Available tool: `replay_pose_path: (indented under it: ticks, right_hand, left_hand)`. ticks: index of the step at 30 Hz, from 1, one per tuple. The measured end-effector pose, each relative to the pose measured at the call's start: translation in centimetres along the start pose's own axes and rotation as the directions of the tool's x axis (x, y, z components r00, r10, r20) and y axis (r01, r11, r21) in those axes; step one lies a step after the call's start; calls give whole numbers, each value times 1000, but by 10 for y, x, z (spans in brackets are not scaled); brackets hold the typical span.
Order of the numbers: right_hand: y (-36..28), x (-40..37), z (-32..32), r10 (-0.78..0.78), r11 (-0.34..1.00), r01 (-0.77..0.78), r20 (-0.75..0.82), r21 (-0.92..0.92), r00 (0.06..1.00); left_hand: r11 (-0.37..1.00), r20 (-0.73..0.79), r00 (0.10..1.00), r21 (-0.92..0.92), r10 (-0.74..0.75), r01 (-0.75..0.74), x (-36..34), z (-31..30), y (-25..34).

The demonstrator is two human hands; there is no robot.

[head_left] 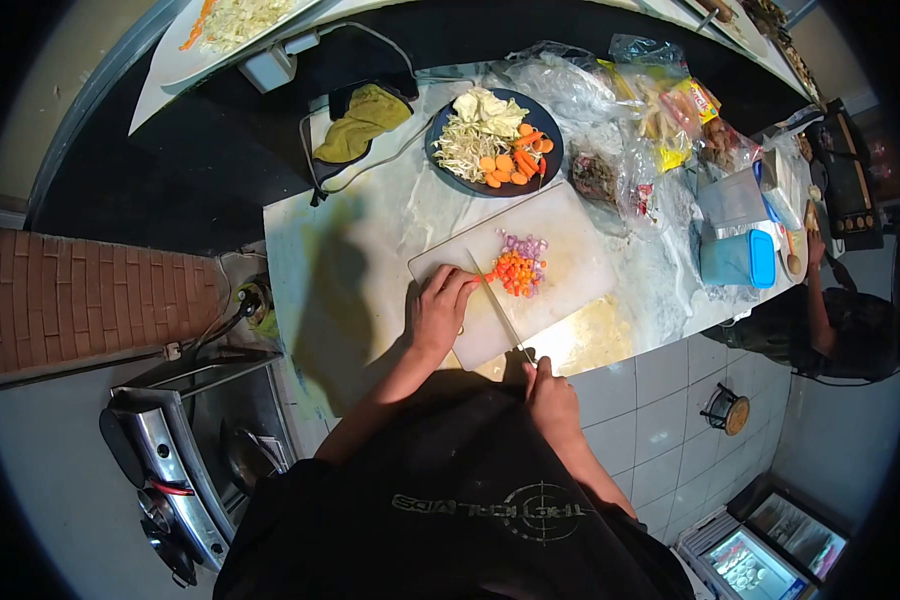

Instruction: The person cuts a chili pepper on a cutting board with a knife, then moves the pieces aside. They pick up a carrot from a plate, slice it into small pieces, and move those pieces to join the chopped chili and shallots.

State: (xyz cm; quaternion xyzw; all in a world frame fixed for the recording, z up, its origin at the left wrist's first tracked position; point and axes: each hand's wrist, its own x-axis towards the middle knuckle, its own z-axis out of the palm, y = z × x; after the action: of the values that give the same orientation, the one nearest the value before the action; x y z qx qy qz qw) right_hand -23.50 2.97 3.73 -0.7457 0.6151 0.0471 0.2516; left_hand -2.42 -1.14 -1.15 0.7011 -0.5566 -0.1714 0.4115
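A white cutting board (580, 235) lies at an angle on the marbled counter. My left hand (442, 312) rests on its left side, fingertips closed on an orange-red carrot piece (483, 277). Gripped by its dark handle in my right hand (552, 402), at the board's near edge, is a knife (504, 318). Its blade points away from me and lies across the carrot piece, close to my left fingertips. Just right of the blade sits a pile of diced carrot (518, 272). Chopped purple shallot (526, 245) lies behind and around that pile.
Beyond the board, a dark plate (440, 165) holds bean sprouts, cabbage and cut carrots. Plastic bags (660, 125) crowd the back right, near a blue-lidded container (735, 260). A green cloth (365, 122) lies at the back left. Another person (830, 325) stands at the right.
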Motion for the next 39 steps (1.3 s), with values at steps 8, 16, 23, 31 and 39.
replay_pose_path:
  ticks: [8, 16, 23, 31, 39]
  right_hand:
    - [3, 0, -19, -65, 920, 42, 47, 390, 997]
    - [-1, 0, -23, -85, 897, 43, 77, 440, 993]
    - [-4, 3, -27, -67, 904, -10, 165, 427, 984]
    - [-7, 10, -17, -68, 869, -34, 188, 493, 980]
    - [1, 8, 10, -48, 999, 48, -22, 13, 999]
  left_hand:
    - [999, -33, 999, -34, 22, -23, -2, -3, 4]
    - [998, -16, 999, -59, -38, 37, -1, -5, 6]
    - [997, -12, 1000, -80, -16, 15, 0, -4, 3]
    - [996, -21, 999, -70, 48, -49, 1, -3, -2]
    - [994, -88, 990, -11, 111, -112, 1, 0, 0]
